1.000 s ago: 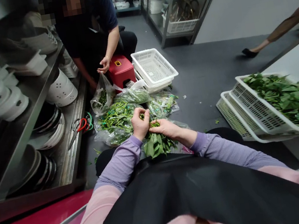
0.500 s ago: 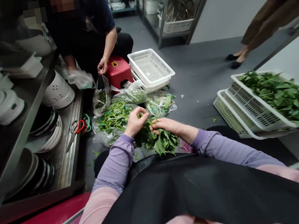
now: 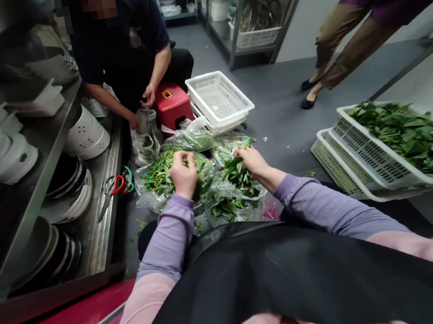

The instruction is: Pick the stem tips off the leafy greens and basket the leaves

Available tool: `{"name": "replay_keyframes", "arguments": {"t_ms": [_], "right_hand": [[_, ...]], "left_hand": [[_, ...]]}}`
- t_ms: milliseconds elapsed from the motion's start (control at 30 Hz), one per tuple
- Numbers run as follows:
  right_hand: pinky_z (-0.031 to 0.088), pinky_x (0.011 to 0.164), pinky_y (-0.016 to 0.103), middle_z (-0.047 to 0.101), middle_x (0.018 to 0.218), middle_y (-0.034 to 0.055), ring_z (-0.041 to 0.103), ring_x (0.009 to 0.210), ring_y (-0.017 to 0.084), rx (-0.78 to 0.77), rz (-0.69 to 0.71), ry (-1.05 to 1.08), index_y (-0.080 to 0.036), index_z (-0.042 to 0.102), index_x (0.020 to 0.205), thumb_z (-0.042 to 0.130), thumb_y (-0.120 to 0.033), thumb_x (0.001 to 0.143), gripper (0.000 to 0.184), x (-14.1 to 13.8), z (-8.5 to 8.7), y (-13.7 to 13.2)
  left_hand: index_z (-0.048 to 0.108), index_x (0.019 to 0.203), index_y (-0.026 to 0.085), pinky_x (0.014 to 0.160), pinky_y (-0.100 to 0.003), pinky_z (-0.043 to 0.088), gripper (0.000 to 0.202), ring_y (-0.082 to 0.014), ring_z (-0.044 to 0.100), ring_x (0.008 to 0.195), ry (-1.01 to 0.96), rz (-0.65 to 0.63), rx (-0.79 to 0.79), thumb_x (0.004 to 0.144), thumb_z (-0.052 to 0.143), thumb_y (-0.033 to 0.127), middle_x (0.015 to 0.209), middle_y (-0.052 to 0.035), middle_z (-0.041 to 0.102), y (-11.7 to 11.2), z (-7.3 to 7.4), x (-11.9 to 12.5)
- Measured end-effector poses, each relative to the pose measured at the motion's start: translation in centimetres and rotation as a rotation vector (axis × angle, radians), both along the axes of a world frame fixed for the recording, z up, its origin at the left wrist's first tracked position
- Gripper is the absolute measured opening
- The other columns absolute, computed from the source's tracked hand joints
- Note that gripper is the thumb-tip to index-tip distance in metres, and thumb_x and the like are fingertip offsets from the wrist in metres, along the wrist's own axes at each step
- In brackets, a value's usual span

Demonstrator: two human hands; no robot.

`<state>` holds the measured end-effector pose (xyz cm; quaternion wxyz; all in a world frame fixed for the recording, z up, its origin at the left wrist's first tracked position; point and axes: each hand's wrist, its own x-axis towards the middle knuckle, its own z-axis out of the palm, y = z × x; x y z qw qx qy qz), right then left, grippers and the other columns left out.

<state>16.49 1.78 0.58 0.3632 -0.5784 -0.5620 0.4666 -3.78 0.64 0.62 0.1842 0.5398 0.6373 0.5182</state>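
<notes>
My right hand (image 3: 257,163) is closed on a bunch of leafy greens (image 3: 237,173), whose dark leaves hang to the left of the fingers. To its left, my left hand (image 3: 184,175) is raised over a pile of cut green stems (image 3: 155,175) with its fingers curled together. Whatever those fingers hold, if anything, I cannot make out. Below and between my hands, an open clear plastic bag (image 3: 223,201) has more loose leaves in it. Beyond it lies a bagged bundle of greens (image 3: 191,139).
A co-worker (image 3: 121,50) sits opposite, one hand at a plastic bag (image 3: 145,146). Near them are a red stool (image 3: 172,100) and a white basket (image 3: 218,78). Leafy greens fill a tilted basket (image 3: 384,160) at right. Scissors (image 3: 118,185) lie on the left shelf; another person (image 3: 348,32) stands at right.
My hands have moved apart, the left one up and left, the right one right with the greens. The co-worker's hand went down to a bag. The person at right came nearer.
</notes>
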Motion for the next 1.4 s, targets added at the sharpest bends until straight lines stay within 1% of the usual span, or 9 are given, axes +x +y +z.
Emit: {"name": "replay_keyframes", "arguments": {"t_ms": [100, 167, 367, 533, 667, 867, 1033, 1200, 1400], "right_hand": [[0.034, 0.054, 0.023, 0.046, 0.058, -0.0019, 0.041, 0.054, 0.010, -0.040, 0.050, 0.078, -0.018, 0.047, 0.062, 0.047, -0.034, 0.072, 0.019, 0.4, -0.2, -1.2], [0.036, 0.055, 0.023, 0.049, 0.060, -0.0018, 0.042, 0.054, 0.009, -0.079, 0.134, 0.138, -0.018, 0.048, 0.062, 0.048, -0.036, 0.075, 0.022, 0.6, -0.2, -2.3], [0.041, 0.060, 0.024, 0.060, 0.067, 0.0008, 0.051, 0.057, 0.011, -0.020, 0.280, 0.060, -0.017, 0.059, 0.077, 0.046, -0.049, 0.080, 0.035, 1.9, 2.2, -3.0], [0.042, 0.070, 0.027, 0.067, 0.077, 0.0022, 0.059, 0.071, 0.016, 0.235, 0.315, -0.351, -0.020, 0.067, 0.087, 0.064, -0.044, 0.068, 0.030, -1.0, 3.4, -3.0], [0.043, 0.073, 0.029, 0.068, 0.086, 0.0036, 0.060, 0.079, 0.018, 0.194, 0.375, -0.336, -0.019, 0.068, 0.086, 0.068, -0.036, 0.063, 0.029, -3.3, 2.5, -2.8], [0.043, 0.066, 0.027, 0.065, 0.074, 0.0037, 0.056, 0.066, 0.013, 0.000, 0.264, -0.122, -0.011, 0.068, 0.078, 0.065, -0.035, 0.063, 0.029, -2.1, 2.5, -2.6], [0.040, 0.059, 0.023, 0.065, 0.072, 0.0029, 0.053, 0.061, 0.011, -0.038, 0.263, -0.110, -0.011, 0.069, 0.084, 0.065, -0.036, 0.062, 0.033, -0.8, 2.9, -2.0], [0.037, 0.054, 0.021, 0.061, 0.065, 0.0007, 0.047, 0.054, 0.007, -0.101, 0.392, -0.076, -0.009, 0.068, 0.089, 0.064, -0.038, 0.064, 0.038, 0.1, 3.6, -1.4], [0.037, 0.050, 0.020, 0.063, 0.067, 0.0031, 0.048, 0.051, 0.007, -0.193, 0.443, -0.020, -0.010, 0.068, 0.086, 0.067, -0.041, 0.064, 0.038, 1.5, 3.8, -0.8]], "left_hand": [[0.053, 0.099, 0.011, 0.054, -0.023, 0.038, 0.029, -0.0116, 0.052, 0.051, -0.267, 0.108, -0.353, 0.077, 0.059, 0.029, 0.068, -0.0041, 0.059, 3.2, -1.1, -3.1], [0.053, 0.100, 0.008, 0.047, -0.023, 0.035, 0.031, -0.0091, 0.046, 0.041, -0.382, 0.087, -0.438, 0.079, 0.056, 0.030, 0.062, -0.0029, 0.058, 4.2, -1.4, -4.3], [0.060, 0.084, 0.008, 0.054, -0.023, 0.046, 0.033, -0.0091, 0.056, 0.050, -0.907, -0.426, -0.394, 0.075, 0.062, 0.040, 0.064, -0.0041, 0.061, 2.1, 0.3, -2.2], [0.063, 0.076, 0.007, 0.071, -0.030, 0.051, 0.033, -0.0165, 0.064, 0.072, -1.092, -0.624, -0.522, 0.076, 0.062, 0.040, 0.075, -0.0102, 0.066, 0.1, 1.3, 1.3], [0.065, 0.085, 0.008, 0.074, -0.030, 0.049, 0.033, -0.0185, 0.064, 0.082, -1.125, -0.689, -0.583, 0.077, 0.060, 0.040, 0.092, -0.0140, 0.067, -0.7, 1.6, 2.2], [0.067, 0.088, 0.011, 0.076, -0.030, 0.048, 0.030, -0.0173, 0.063, 0.081, -1.078, -0.806, -0.575, 0.063, 0.074, 0.025, 0.091, -0.0105, 0.068, -1.0, 1.4, 1.8], [0.068, 0.084, 0.010, 0.058, -0.020, 0.042, 0.033, -0.0087, 0.056, 0.061, -0.852, -0.692, -0.533, 0.058, 0.076, 0.027, 0.077, -0.0055, 0.066, -0.9, 1.0, 1.9], [0.067, 0.092, 0.013, 0.060, -0.021, 0.041, 0.037, -0.0114, 0.057, 0.073, -0.713, -0.738, -0.524, 0.065, 0.070, 0.036, 0.085, -0.0065, 0.065, -0.9, 1.0, 1.6], [0.067, 0.086, 0.010, 0.060, -0.021, 0.040, 0.026, -0.0084, 0.053, 0.060, -0.560, -0.659, -0.480, 0.065, 0.067, 0.025, 0.066, -0.0019, 0.062, -0.4, 1.0, 0.8]]}}
